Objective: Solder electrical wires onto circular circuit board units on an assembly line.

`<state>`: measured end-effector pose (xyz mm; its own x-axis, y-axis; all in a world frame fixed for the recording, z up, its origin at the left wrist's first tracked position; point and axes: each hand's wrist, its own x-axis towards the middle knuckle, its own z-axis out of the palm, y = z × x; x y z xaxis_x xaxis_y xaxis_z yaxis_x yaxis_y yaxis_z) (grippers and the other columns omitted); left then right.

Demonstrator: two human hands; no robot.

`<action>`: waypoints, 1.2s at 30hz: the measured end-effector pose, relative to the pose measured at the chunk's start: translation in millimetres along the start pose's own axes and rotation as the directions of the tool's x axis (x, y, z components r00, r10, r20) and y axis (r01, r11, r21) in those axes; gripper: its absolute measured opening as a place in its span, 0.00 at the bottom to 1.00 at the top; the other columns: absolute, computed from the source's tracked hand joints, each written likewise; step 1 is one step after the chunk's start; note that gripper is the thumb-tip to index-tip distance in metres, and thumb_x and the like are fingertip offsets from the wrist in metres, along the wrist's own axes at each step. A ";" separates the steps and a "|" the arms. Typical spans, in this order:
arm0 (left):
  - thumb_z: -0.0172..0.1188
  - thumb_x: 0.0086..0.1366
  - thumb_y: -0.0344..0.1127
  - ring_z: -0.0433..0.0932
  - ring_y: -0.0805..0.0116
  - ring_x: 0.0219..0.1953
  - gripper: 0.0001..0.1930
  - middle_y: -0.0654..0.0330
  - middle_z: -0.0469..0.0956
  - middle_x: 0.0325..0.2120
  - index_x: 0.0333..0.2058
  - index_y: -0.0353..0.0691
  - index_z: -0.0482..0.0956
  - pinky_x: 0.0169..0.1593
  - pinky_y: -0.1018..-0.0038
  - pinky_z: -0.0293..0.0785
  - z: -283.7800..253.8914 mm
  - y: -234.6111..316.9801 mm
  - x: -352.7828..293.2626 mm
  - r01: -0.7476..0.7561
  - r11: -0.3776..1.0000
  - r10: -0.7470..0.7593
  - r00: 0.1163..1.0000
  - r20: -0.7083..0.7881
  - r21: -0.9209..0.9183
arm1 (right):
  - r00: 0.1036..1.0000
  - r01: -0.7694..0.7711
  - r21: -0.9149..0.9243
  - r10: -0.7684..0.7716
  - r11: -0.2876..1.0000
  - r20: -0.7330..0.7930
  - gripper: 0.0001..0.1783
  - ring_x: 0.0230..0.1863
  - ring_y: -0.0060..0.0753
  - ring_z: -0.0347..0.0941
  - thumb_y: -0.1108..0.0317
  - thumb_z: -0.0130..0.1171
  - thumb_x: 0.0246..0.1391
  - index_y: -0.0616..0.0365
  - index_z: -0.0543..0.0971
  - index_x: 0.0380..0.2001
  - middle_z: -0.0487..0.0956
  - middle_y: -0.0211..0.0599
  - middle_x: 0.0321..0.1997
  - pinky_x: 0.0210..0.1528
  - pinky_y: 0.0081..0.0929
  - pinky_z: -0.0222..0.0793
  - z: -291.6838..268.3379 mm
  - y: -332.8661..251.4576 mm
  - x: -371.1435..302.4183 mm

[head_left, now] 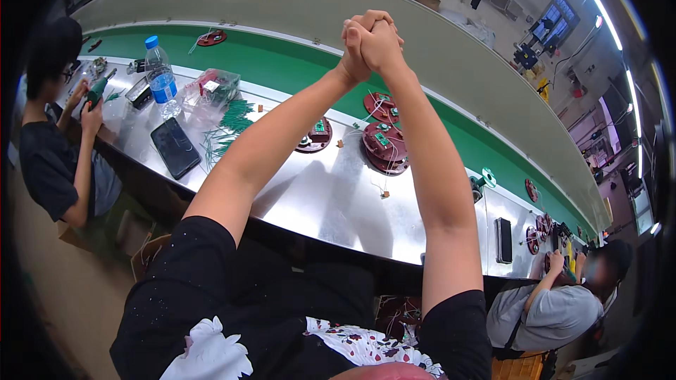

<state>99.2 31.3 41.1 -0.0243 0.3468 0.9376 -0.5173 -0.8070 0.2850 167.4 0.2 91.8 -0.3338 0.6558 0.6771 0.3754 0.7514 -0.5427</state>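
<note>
My two hands (375, 43) clasp each other, fingers interlaced to lock them together, otherwise empty. Nearest them on the table (345, 218), one dark red disc (376, 106) lies just beyond a stack (384, 145) of apparently two, probably piled to save room; another disc (320, 137) sits by my left forearm (282, 119).

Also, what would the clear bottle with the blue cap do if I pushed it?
The bottle might tip over, because it's tall and narrow. Lying down, it would probably roll, since it looks round. It may squash a bit if squeezed, as it looks like thin plastic. I can't tell how full it is.
</note>
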 end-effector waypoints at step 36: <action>0.55 0.67 0.39 0.44 0.47 0.76 0.33 0.77 0.49 0.74 0.66 0.85 0.60 0.75 0.51 0.52 -25.3 -3.3 13.6 -0.902 0.410 -0.184 0.063 0.981 0.135 | 0.433 0.886 -0.462 -0.414 0.032 0.801 0.43 0.80 0.59 0.33 0.51 0.57 0.57 0.09 0.51 0.72 0.43 0.29 0.81 0.77 0.56 0.46 -78.3 37.2 -66.8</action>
<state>79.0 50.8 47.9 0.9329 -0.2981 0.2020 -0.0744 -0.7084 -0.7019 271.4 -21.4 65.3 -0.9924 0.0311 0.1195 0.1157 0.5717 0.8122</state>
